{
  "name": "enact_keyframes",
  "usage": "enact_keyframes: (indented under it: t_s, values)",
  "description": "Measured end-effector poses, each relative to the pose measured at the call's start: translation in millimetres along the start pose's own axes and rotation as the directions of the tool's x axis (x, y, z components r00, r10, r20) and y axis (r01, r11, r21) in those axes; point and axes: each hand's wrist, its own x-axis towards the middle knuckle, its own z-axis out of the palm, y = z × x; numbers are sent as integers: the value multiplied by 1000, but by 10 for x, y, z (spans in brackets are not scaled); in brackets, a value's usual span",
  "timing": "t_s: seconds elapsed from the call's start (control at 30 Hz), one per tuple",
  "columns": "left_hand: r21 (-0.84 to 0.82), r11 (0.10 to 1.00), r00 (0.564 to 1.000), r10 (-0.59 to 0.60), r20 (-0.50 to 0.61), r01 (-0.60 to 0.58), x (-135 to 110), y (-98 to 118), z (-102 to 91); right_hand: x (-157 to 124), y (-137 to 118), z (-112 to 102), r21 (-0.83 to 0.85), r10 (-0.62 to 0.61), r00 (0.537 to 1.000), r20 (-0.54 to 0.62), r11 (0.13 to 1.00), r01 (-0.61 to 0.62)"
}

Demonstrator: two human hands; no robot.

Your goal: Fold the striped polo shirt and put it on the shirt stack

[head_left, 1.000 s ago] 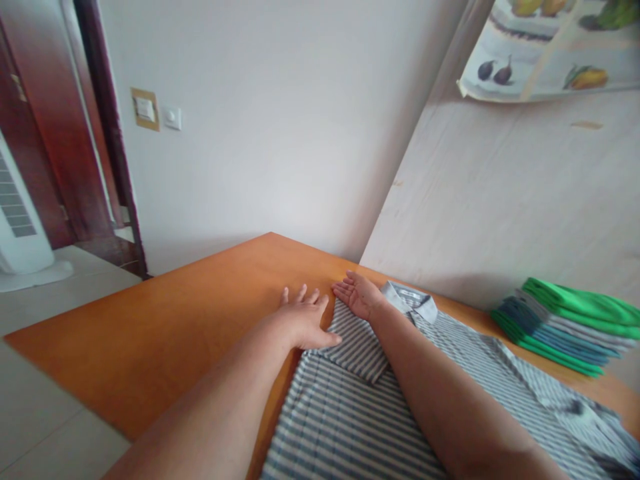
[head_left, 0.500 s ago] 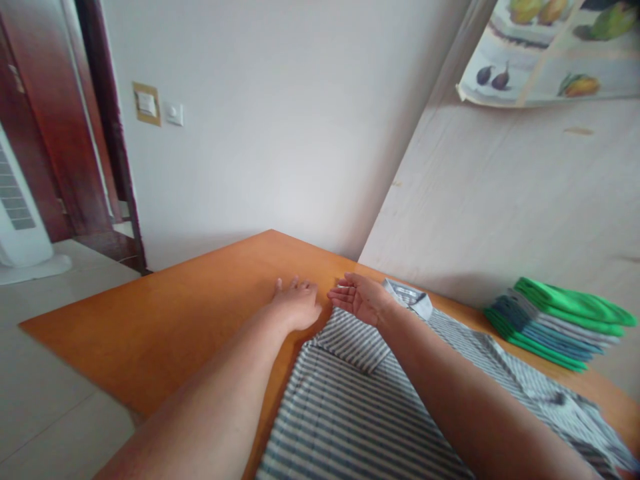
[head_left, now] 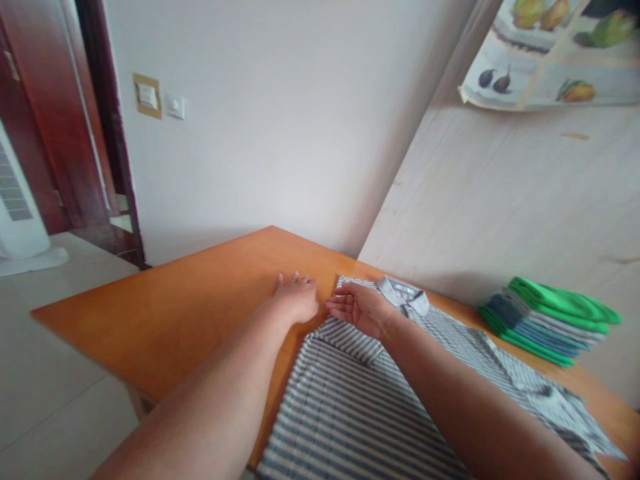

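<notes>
Two hands: both open, holding nothing.
Left hand [head_left: 296,301]: flat on the table [head_left: 190,313], at the shirt [head_left: 350,407]'s left edge.
Right hand [head_left: 361,308]: palm up on the folded sleeve [head_left: 345,331], nearer the collar [head_left: 403,294].
Shirt's long way: collar far, hem near.

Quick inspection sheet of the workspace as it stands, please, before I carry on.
Surface: orange wooden table, set into the wall corner.
Job's things: striped polo shirt lying flat, one sleeve folded in, collar toward the wall.
Clutter: stack of folded green and blue shirts on the far right.
Grips: left hand flat at the shirt's edge; right hand open over the folded sleeve.
Cables: nothing seen.
Surroundings: wall switches, fruit poster, dark door frame.
</notes>
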Motion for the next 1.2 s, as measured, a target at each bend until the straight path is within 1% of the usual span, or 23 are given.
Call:
enact_keyframes:
  t_s: [0.07, 0.17, 0.27, 0.37, 0.47, 0.6, 0.7, 0.83, 0.93, 1.0, 1.1, 1.2]
  values:
    - [4, 1000, 1000, -5, -9, 5, 2, -6, 0, -45, 70, 22, -6, 23, 999, 23, 1000, -23]
    - [10, 1000, 1000, -9, -20, 9, 0, -11, 0, -92, 155, 64, -2, 11, 1000, 10, 1000, -11]
    - [11, 1000, 1000, -10, -18, 10, -10, -7, -10, -148, 155, 81, -6, -3, 1000, 18, 1000, 4]
    - [14, 1000, 1000, -16, -11, 17, -16, 3, -23, -229, 132, 78, -23, -5, 998, 68, 1000, 6]
    - [16, 1000, 1000, -18, -7, 18, -13, 8, -27, -299, 172, 98, -54, 15, 993, 117, 998, -9]
    - [7, 1000, 1000, -15, -1, 15, -9, 9, -24, -334, 269, 151, -73, -12, 994, 105, 997, 20]
    - [6, 1000, 1000, -12, -10, 12, -9, 8, -22, -366, 265, 158, -58, -13, 993, 113, 998, 19]
    - [9, 1000, 999, 2, -44, -1, -9, 25, -17, -492, 163, 90, -46, -29, 988, 150, 998, 36]
    - [-14, 1000, 998, 24, -66, -25, -20, 71, -8, -626, 97, -5, -46, -60, 991, 123, 997, 66]
    - [-32, 997, 995, 63, -73, -65, -33, 109, 4, -708, 89, -83, -62, -56, 993, 100, 996, 62]
    - [-38, 989, 989, 142, -46, -143, -58, 151, 30, -791, 144, -208, -84, -33, 995, 96, 996, 41]
    - [-21, 981, 981, 191, 23, -191, -79, 160, 48, -814, 252, -312, -88, -6, 995, 97, 996, 14]
